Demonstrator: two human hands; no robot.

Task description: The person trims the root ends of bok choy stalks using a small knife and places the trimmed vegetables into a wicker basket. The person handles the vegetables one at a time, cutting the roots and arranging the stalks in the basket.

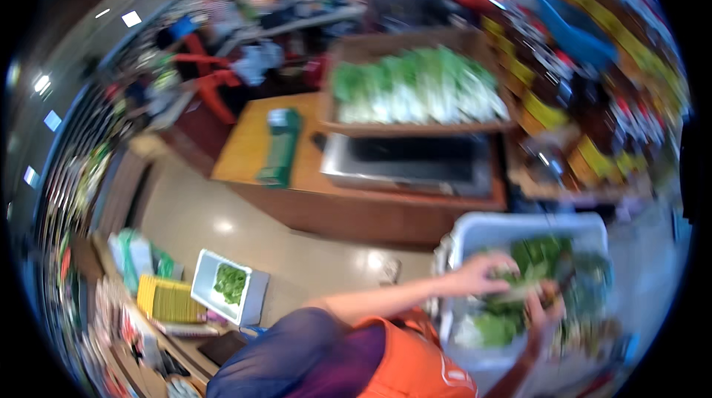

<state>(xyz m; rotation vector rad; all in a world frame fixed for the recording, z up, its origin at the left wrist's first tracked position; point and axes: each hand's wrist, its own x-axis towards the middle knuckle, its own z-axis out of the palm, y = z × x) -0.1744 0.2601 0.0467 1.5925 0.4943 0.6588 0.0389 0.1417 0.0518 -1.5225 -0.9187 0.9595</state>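
Note:
At the lower right, both of my hands are over a large white plastic crate [531, 222] of leafy green vegetables [545, 256]. My left hand [486, 274] is curled around one end of a pale-stemmed leafy vegetable [520, 291]. My right hand [545, 306] grips its other end, along with something dark that is too blurred to name. Below the hands, a pale leafy head [492, 329] lies in the crate. Ahead, a brown tray [417, 130] of upright leafy greens [417, 86] stands behind a metal-edged unit [409, 162] with a dark top.
A green roll dispenser [281, 148] stands on the wooden counter [242, 148]. On the floor to the left are a grey-white bin [253, 292] holding greens and a yellow crate [172, 301]. Packed shelves line the left; bottles with yellow labels [545, 112] stand at the right.

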